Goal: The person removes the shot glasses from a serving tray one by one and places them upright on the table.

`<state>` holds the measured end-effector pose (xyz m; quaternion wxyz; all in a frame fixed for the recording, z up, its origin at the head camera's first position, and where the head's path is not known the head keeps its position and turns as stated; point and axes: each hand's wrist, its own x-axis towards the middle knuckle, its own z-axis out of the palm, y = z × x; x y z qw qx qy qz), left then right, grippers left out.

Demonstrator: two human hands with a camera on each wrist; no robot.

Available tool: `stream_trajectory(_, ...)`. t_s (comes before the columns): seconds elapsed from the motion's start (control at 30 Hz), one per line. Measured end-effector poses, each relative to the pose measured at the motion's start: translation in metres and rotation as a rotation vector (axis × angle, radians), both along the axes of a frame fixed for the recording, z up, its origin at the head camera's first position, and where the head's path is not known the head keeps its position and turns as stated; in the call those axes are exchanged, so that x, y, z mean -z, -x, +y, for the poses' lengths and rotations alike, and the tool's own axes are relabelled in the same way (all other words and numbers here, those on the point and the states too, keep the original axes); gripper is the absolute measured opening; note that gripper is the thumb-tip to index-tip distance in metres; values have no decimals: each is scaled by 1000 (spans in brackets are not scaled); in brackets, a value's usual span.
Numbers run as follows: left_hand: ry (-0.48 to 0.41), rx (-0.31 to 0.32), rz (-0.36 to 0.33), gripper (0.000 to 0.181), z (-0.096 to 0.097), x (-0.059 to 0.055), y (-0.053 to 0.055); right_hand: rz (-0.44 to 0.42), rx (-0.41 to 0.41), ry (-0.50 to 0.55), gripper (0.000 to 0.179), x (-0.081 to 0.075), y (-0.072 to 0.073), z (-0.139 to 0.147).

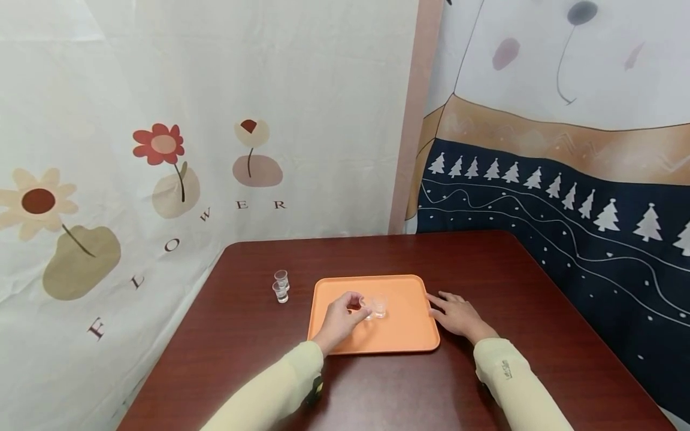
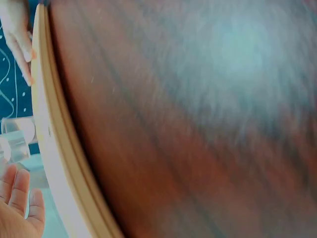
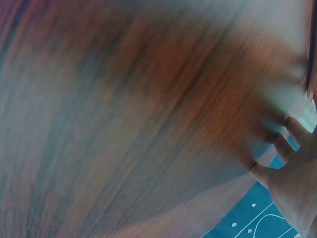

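Observation:
Over the orange tray [image 1: 401, 332], my left hand [image 1: 341, 317] pinches a small clear shot glass [image 1: 368, 312] between thumb and index finger. Right beside it on the tray stands another clear shot glass [image 1: 380, 307]. The left wrist view catches part of the left hand [image 2: 20, 203] with glasses [image 2: 17, 144] above its fingers, cut by the left border. My right hand [image 1: 457, 314] rests at the tray's right edge with fingers spread and fingertips at the rim. In the right wrist view, that hand [image 3: 292, 181] has its fingers extended on the tabletop.
Two more shot glasses, a rear one [image 1: 282, 278] and a front one [image 1: 280, 292], stand left of the tray on the dark red wooden table [image 1: 393, 389]. Behind the table hangs a flower-printed cloth [image 1: 334, 120], and a navy tree-patterned cloth [image 1: 539, 203] hangs at the right.

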<state>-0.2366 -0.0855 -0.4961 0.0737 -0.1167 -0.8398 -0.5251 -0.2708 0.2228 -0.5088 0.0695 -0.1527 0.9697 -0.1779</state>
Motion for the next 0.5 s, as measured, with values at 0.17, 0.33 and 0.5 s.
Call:
stream_trajectory(0.17,-15,-51,12,27,-12,-3,3,-7,-1,0,54,1,-1,-2)
stream_trajectory(0.33,-39,-90,1,29,-22,-7,7,-6,-5,-2,54,1,-2,-2)
stream_trajectory(0.5,-33,-132,24,30,-31,-10,11,2,2,1,54,2,-1,-1)
